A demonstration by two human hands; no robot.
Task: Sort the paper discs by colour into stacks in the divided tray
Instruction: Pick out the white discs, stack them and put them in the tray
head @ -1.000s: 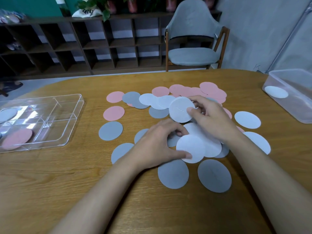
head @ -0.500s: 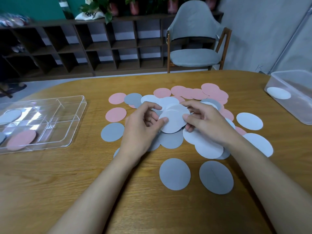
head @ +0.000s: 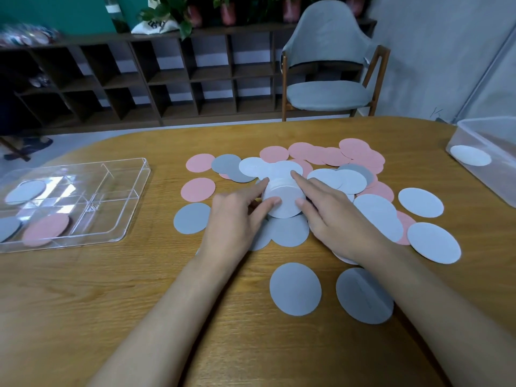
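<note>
Left grip and right grip now pinch between them one stack of white round paper discs, merged from discs held separately a second ago, so it looks ready for the clear divided plastic tray far to the left.

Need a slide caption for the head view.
Left hand and right hand hold a stack of white discs above scattered discs; divided tray at left.
</note>
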